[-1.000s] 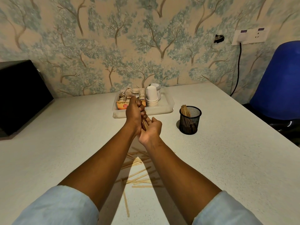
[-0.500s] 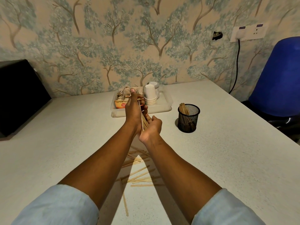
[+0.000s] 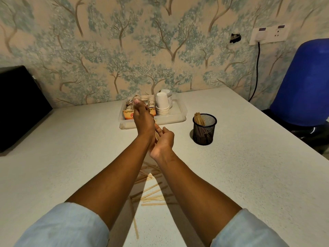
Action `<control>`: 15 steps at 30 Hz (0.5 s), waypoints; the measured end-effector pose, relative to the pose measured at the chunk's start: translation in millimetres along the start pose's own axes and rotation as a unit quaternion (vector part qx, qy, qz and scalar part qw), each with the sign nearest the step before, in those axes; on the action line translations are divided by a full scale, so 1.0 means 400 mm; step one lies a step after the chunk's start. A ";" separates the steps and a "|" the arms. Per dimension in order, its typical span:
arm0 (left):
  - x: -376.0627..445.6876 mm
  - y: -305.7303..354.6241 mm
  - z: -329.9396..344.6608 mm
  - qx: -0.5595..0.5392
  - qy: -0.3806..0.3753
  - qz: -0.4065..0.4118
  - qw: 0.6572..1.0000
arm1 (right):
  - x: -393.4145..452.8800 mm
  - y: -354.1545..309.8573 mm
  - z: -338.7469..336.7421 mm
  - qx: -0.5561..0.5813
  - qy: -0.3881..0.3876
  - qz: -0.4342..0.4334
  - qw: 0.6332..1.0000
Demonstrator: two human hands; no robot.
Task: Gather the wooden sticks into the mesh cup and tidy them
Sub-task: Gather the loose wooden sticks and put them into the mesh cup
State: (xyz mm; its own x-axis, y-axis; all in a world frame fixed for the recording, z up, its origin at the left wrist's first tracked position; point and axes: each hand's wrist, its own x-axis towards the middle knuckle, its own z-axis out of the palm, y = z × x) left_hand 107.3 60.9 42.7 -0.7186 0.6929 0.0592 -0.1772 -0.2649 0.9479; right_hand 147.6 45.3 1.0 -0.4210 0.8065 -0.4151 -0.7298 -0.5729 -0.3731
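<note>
My left hand (image 3: 143, 120) and my right hand (image 3: 163, 139) are raised together above the table, with a bundle of wooden sticks (image 3: 157, 135) held between them. The right hand cups the lower end of the bundle. The left hand lies over its upper part and hides most of it, fingers stretched forward. A black mesh cup (image 3: 204, 129) stands to the right of my hands, apart from them, with several sticks upright inside. Several loose sticks (image 3: 153, 193) lie scattered on the table under my forearms.
A clear plastic tray (image 3: 179, 117) with stacked white paper cups (image 3: 162, 106) and packets sits behind my hands. A black box (image 3: 19, 107) stands at the left. A blue chair (image 3: 302, 86) is past the white table's (image 3: 249, 175) right edge, below a wall socket with a cable.
My left hand has slid up and forward along the bundle, its fingers now stretched over the tray. The right hand stayed at the lower end. The view shifted slightly.
</note>
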 end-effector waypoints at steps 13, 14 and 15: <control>0.004 0.003 -0.003 -0.024 -0.048 -0.142 0.988 | 0.013 -0.012 -0.002 -0.029 0.086 -0.045 0.995; 0.005 0.006 -0.002 -0.028 -0.042 -0.155 0.987 | 0.015 -0.012 -0.005 -0.036 0.090 -0.046 0.994; 0.008 0.009 0.000 -0.030 -0.037 -0.164 0.985 | 0.017 -0.013 -0.008 -0.044 0.090 -0.047 0.994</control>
State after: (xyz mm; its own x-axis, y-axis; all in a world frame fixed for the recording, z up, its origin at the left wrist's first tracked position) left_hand 104.4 62.0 46.3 -0.5656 0.7938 -0.2236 -0.4337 -0.0558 0.8993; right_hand 150.1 53.2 -2.5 -0.2442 0.8220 -0.5145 -0.7081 -0.5137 -0.4846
